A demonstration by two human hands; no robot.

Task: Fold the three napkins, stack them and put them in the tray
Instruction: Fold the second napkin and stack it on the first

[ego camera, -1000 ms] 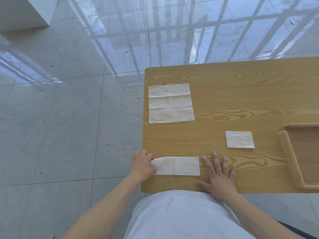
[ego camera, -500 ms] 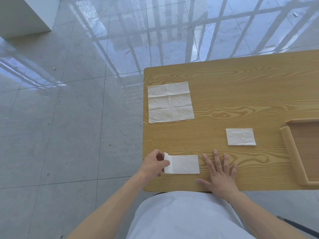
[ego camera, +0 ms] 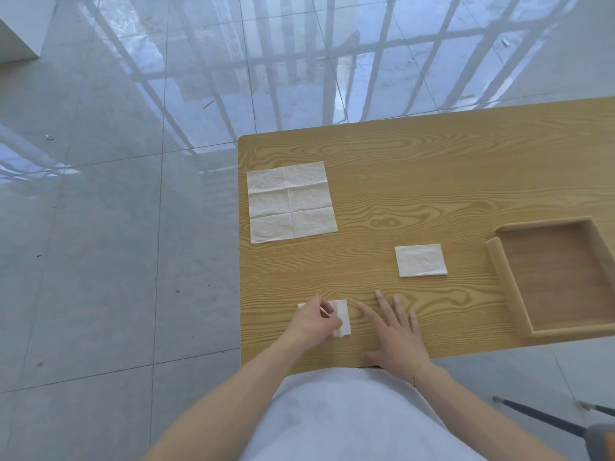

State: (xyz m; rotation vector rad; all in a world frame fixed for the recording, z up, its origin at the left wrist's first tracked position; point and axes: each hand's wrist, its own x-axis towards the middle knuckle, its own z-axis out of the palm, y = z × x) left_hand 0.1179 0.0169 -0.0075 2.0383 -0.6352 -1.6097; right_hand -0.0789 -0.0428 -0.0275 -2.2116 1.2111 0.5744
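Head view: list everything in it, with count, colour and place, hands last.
Wooden table: one, light oak grain, centre and right.
Unfolded white paper napkin: one, table's far left corner.
Folded white napkin: one, lying left of the tray.
Part-folded white napkin: one, near table edge.
Shallow wooden tray: one, brown, right, nothing in it.
Grey tiled floor: glossy, left and beyond.
Left hand: pinches the part-folded napkin.
Right hand: flat on the table beside it.
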